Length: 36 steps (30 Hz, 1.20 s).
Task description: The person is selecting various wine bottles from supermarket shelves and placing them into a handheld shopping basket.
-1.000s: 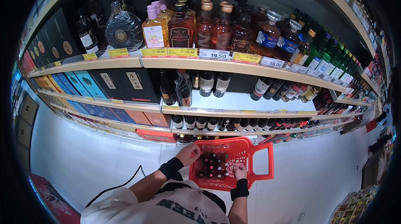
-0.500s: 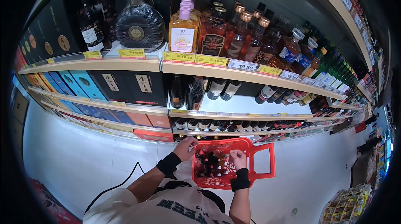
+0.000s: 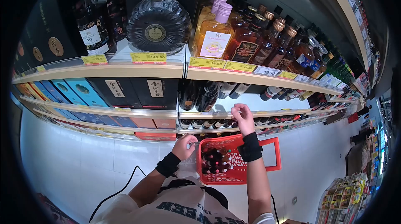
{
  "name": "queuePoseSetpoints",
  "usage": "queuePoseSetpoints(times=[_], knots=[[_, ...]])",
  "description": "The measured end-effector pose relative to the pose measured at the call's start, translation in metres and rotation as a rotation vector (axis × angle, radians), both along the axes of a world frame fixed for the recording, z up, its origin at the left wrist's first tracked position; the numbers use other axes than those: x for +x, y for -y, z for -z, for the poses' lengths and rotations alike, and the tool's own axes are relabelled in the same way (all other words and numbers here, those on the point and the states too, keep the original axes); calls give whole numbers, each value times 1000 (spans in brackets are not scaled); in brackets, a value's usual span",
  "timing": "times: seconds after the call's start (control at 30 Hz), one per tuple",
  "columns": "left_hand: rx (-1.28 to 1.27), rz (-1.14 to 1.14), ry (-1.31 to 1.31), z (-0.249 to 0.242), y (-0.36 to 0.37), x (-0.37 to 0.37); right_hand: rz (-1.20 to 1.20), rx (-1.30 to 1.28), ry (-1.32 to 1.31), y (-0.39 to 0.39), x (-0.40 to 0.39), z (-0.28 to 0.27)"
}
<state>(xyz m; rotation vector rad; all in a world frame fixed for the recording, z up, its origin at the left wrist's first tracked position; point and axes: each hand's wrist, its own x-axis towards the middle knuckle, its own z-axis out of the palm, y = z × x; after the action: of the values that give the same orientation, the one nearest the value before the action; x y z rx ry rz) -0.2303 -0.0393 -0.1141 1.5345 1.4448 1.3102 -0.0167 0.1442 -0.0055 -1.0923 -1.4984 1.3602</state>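
My right hand [image 3: 242, 117] is raised in front of the lower shelf [image 3: 267, 102], its fingers loosely curled and apart, with nothing in them. Near the left rim of the red basket [image 3: 229, 141], my left hand [image 3: 184, 146] hovers with thumb and fingers bent but apart, holding nothing. Inside the basket stand several dark bottles [image 3: 216, 160]. Dark bottles wrapped in clear film [image 3: 207, 96] stand on the lower shelf, left of my right hand. On the upper shelf is a bottle with a lilac cap [image 3: 216, 36], beside a large round dark bottle [image 3: 158, 25].
More liquor bottles [image 3: 288, 53] line the upper shelf to the right. Boxed bottles [image 3: 154, 93] fill the shelves at the left. A snack rack [image 3: 342, 197] stands at the lower right. A black cable [image 3: 121, 190] hangs at my left.
My right hand has risen from beside the basket to the front of the lower shelf. The shelves look closer and the upper bottles larger. My left hand has barely moved.
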Motion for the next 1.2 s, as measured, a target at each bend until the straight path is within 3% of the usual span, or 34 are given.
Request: queuePoseSetpoints(times=[0.3,0.43,0.53,0.67,0.9,1.0,1.2], knots=[[-20,43,45,11,9,-35,109,203,136,-41,-97,-13],[-18,58,53,17,11,-45,141,331,317,-62,-122,-11],[-11,42,52,9,19,-48,252,437,252,-68,-142,-3],[-35,26,36,14,25,-56,316,332,-36,-80,-158,21],[6,-38,64,13,37,-73,516,460,-25,-80,-166,26],[6,-59,65,17,42,-79,596,383,103,-72,-165,19],[-9,-66,71,19,50,-87,697,352,21,-79,-145,28]])
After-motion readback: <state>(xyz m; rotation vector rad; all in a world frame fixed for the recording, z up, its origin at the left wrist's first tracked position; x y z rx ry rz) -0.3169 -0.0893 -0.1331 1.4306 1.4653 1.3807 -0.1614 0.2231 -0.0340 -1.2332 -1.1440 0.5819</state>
